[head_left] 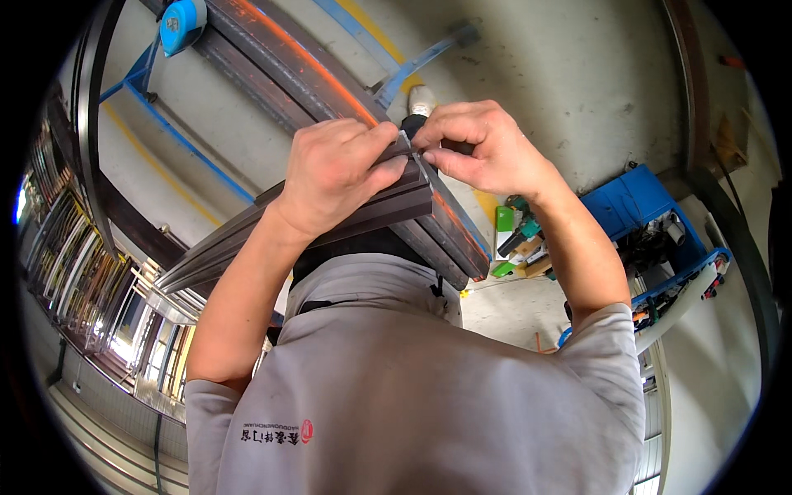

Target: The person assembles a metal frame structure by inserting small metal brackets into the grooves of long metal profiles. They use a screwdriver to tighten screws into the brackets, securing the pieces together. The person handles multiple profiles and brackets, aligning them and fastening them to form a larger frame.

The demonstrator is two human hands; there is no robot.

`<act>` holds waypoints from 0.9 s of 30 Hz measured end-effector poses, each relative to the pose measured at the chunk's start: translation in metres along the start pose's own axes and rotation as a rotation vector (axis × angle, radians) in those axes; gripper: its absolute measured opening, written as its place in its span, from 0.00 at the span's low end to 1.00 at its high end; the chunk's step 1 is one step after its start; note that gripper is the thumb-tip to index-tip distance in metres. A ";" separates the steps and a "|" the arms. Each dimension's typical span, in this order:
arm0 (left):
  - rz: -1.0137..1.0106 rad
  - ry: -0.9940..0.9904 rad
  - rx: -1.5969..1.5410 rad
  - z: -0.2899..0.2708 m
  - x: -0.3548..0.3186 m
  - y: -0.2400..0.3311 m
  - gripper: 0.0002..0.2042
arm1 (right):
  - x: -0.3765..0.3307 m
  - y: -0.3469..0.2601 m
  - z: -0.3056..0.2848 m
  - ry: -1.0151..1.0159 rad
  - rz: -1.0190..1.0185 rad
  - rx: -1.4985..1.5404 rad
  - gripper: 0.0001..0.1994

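Note:
A long dark metal profile (363, 216) with grooves lies slantwise in front of my body. At its far right end my left hand (334, 173) is closed, thumb and forefinger pinched together. My right hand (487, 153) meets it there, its thumb and forefinger pinching too. Between the fingertips a small greyish piece (405, 139) shows in part; its kind is too small and covered to tell. Beneath the profile runs a thick dark beam (450, 247) with orange marks along its edge.
A blue tape measure (181, 26) sits on the beam at the upper left. To the right are a green-and-black power tool (521, 227) and a blue toolbox (615, 202) with tools. Many profiles (91, 305) stand racked at the left. A blue metal frame (177, 140) stands beyond the beam.

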State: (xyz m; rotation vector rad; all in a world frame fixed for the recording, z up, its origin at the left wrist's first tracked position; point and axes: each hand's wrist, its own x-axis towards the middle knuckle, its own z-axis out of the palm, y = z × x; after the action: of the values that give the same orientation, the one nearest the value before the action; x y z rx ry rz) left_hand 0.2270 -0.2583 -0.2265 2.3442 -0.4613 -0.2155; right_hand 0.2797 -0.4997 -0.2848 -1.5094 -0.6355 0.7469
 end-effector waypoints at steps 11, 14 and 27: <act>0.067 0.021 0.067 0.005 0.000 -0.005 0.19 | 0.000 -0.016 0.004 -0.020 0.351 0.068 0.08; 0.090 0.045 0.066 0.006 0.001 -0.006 0.19 | 0.002 -0.023 0.006 0.024 0.379 0.068 0.10; 0.094 0.045 0.065 0.004 0.000 -0.009 0.18 | 0.011 -0.005 0.000 -0.038 0.078 -0.075 0.13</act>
State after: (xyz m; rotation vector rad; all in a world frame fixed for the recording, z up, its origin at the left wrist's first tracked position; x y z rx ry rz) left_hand 0.2279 -0.2547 -0.2356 2.3785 -0.5621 -0.1043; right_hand 0.2867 -0.4909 -0.2806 -1.5989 -0.6422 0.8204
